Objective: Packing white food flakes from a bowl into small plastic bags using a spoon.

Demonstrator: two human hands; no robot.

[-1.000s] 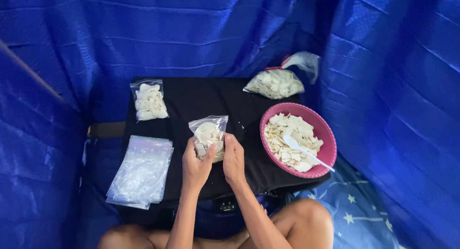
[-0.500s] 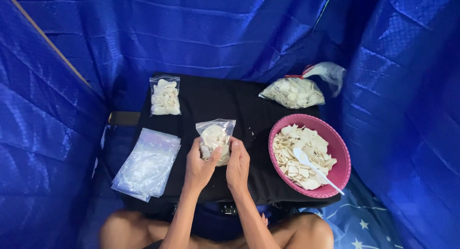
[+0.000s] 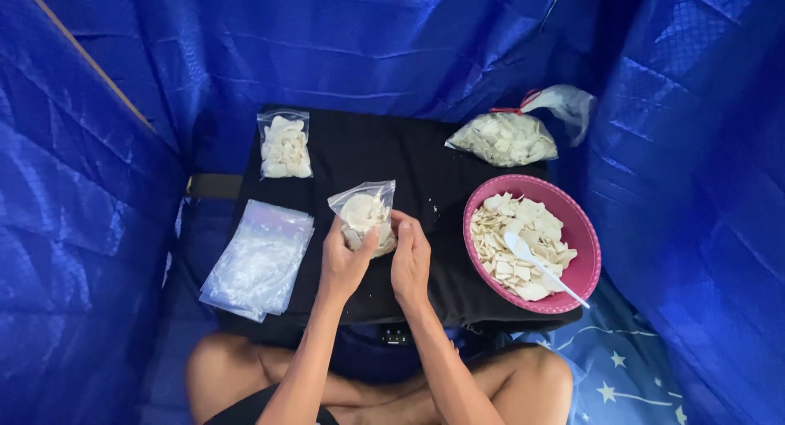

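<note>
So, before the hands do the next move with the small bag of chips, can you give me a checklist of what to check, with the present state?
1. Both hands on the bag: left hand and right hand grip the small clear bag of white chips: ok.
2. Bag upright, top free above the fingers: ok.
3. Top strip pressed closed: cannot tell.
4. Chips spilled from the bag: a few crumbs on the black table: cannot tell their source.
5. Free space beside the filled bag at far left: ok.
6. Pink bowl with white spoon and the stack of empty bags apart from the hands: ok.
</note>
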